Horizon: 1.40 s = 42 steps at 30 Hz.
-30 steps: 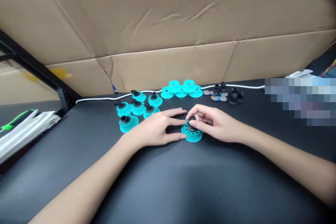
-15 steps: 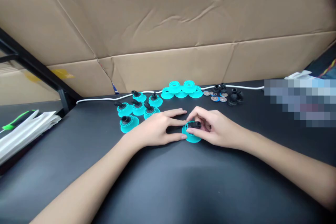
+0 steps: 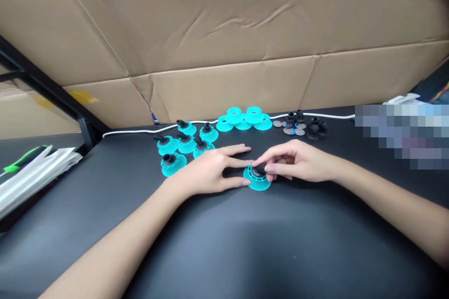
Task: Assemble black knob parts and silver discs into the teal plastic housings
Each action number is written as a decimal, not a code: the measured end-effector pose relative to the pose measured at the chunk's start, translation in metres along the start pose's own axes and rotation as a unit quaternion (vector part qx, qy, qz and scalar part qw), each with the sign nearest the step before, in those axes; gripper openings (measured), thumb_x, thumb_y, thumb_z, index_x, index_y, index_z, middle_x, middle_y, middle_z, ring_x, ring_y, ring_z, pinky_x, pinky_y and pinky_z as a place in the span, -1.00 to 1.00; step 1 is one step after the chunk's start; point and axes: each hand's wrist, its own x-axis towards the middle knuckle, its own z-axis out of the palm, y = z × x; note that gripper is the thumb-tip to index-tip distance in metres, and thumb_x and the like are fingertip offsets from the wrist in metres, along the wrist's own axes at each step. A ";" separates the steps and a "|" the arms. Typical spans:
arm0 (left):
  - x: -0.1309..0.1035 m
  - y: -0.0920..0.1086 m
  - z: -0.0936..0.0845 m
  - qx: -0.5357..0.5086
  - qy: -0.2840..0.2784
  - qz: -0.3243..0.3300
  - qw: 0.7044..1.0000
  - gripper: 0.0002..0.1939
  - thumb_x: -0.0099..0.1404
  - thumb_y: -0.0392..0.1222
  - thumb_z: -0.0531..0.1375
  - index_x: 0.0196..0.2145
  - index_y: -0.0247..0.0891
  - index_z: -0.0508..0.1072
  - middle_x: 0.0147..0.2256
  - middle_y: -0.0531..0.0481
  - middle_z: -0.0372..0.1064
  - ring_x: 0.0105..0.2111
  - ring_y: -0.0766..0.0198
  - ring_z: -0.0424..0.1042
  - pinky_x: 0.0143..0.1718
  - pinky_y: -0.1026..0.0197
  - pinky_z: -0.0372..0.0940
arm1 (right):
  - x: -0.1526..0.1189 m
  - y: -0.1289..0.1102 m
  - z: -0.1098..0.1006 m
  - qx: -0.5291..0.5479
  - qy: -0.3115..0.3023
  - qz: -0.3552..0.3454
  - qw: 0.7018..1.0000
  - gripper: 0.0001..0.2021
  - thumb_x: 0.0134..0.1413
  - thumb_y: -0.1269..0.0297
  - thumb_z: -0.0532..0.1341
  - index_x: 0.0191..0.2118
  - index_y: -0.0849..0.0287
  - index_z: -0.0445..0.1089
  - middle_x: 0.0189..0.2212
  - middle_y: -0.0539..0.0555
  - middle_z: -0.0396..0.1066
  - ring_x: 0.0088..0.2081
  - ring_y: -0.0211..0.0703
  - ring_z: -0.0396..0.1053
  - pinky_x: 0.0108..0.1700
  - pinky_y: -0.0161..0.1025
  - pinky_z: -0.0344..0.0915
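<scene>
A turquoise cone-shaped plastic base (image 3: 260, 184) rests on the black table in front of me, with a slotted ring around its top. In its centre sits a black angled nozzle (image 3: 259, 168). My right hand (image 3: 298, 161) pinches this nozzle between thumb and fingers, which partly hide it. From the other side, my left hand (image 3: 213, 170) lies low over the table with its fingers stretched out and apart. Its thumb and a fingertip touch the base's left edge. Just beyond the left hand stand several turquoise bases with black nozzles (image 3: 170, 164).
Several turquoise rings without nozzles (image 3: 234, 115) are stacked at the back. To their right lie small round metallic discs (image 3: 289, 131) and loose black nozzles (image 3: 314, 128). A white cable (image 3: 140, 131) runs along the cardboard wall (image 3: 224, 79). White packets (image 3: 52, 168) and a green-black tool (image 3: 26, 159) lie left.
My right hand's fingers have shifted from around the base's rim to a pinch on the nozzle, which has turned. More of the slotted ring shows. My left hand has stayed in place.
</scene>
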 end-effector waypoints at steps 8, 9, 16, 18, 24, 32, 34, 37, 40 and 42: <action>-0.001 0.002 -0.001 -0.003 0.000 -0.001 1.000 -0.55 0.46 0.07 0.30 0.25 0.04 0.55 0.45 -0.04 0.20 0.41 -0.07 0.29 0.41 -0.04 0.27 | 0.007 -0.002 0.018 0.003 0.072 -0.010 0.997 -0.69 0.14 0.01 0.48 -0.22 0.13 0.50 -0.46 -0.06 0.49 -0.43 -0.24 0.40 -0.36 -0.28 0.33; 0.000 0.002 -0.001 -0.002 -0.001 0.000 1.000 -0.55 0.46 0.06 0.30 0.25 0.04 0.54 0.45 -0.04 0.20 0.41 -0.07 0.29 0.41 -0.04 0.28 | 0.007 -0.002 0.021 -0.005 0.081 -0.012 0.997 -0.67 0.14 -0.01 0.47 -0.24 0.12 0.47 -0.47 -0.08 0.45 -0.45 -0.25 0.37 -0.38 -0.29 0.30; 0.001 0.005 -0.003 -0.003 -0.004 -0.001 1.000 -0.58 0.47 0.04 0.29 0.23 0.01 0.57 0.45 -0.07 0.20 0.39 -0.08 0.32 0.40 -0.05 0.29 | 0.007 -0.002 0.038 -0.068 0.133 -0.012 0.989 -0.71 0.31 -0.01 0.35 -0.18 0.08 0.34 -0.59 -0.20 0.21 -0.52 -0.29 0.15 -0.42 -0.30 0.11; 0.002 0.006 -0.003 -0.008 -0.003 0.000 1.000 -0.60 0.47 0.03 0.30 0.21 0.02 0.58 0.45 -0.06 0.21 0.38 -0.08 0.33 0.39 -0.05 0.30 | 0.008 -0.003 0.040 -0.091 0.138 -0.023 0.986 -0.76 0.36 0.04 0.30 -0.12 0.09 0.39 -0.61 -0.22 0.14 -0.54 -0.29 0.10 -0.42 -0.29 0.07; 0.003 0.006 -0.002 -0.011 0.003 -0.003 1.000 -0.61 0.44 0.04 0.32 0.19 0.06 0.60 0.45 -0.02 0.20 0.37 -0.08 0.35 0.37 -0.03 0.32 | 0.011 -0.006 0.044 -0.127 0.152 -0.039 0.979 -0.73 0.41 0.01 0.23 -0.09 0.11 0.45 -0.65 -0.23 0.07 -0.58 -0.30 0.01 -0.45 -0.28 -0.02; 0.001 0.003 0.000 -0.012 0.008 -0.003 1.000 -0.55 0.45 0.07 0.31 0.24 0.01 0.57 0.44 -0.08 0.21 0.34 -0.08 0.40 0.40 -0.03 0.29 | 0.006 -0.004 0.025 -0.101 0.034 -0.064 0.992 -0.70 0.52 0.07 0.12 0.10 0.08 0.47 -0.58 -0.15 0.29 -0.52 -0.29 0.21 -0.41 -0.32 0.15; 0.001 0.003 0.000 -0.009 0.012 0.003 1.000 -0.54 0.46 0.08 0.30 0.25 0.00 0.56 0.44 -0.08 0.22 0.33 -0.08 0.41 0.39 -0.03 0.29 | 0.005 -0.002 0.021 -0.068 0.014 -0.050 0.996 -0.69 0.53 0.04 0.11 0.12 0.09 0.45 -0.58 -0.15 0.33 -0.50 -0.28 0.30 -0.39 -0.33 0.23; 0.001 0.003 0.000 0.000 0.010 0.005 1.000 -0.55 0.46 0.08 0.29 0.24 0.00 0.56 0.44 -0.08 0.23 0.35 -0.07 0.39 0.38 -0.01 0.30 | 0.008 0.002 0.023 -0.009 0.048 -0.032 0.998 -0.71 0.47 0.00 0.19 0.04 0.10 0.44 -0.54 -0.14 0.35 -0.54 -0.30 0.40 -0.41 -0.34 0.32; 0.001 0.003 0.000 0.008 0.008 0.000 1.000 -0.55 0.47 0.08 0.29 0.26 0.03 0.55 0.45 -0.06 0.20 0.34 -0.07 0.40 0.37 -0.01 0.33 | 0.012 0.005 0.028 0.051 0.078 -0.009 0.996 -0.69 0.36 -0.04 0.30 -0.10 0.10 0.37 -0.48 -0.12 0.42 -0.59 -0.28 0.46 -0.54 -0.35 0.30; 0.001 0.003 0.000 0.006 0.010 -0.001 1.000 -0.55 0.46 0.07 0.30 0.26 0.06 0.54 0.45 -0.04 0.20 0.33 -0.07 0.41 0.36 -0.03 0.33 | 0.012 0.005 0.030 0.076 0.090 0.007 0.993 -0.64 0.29 -0.06 0.36 -0.18 0.08 0.28 -0.50 -0.11 0.44 -0.59 -0.24 0.48 -0.59 -0.37 0.25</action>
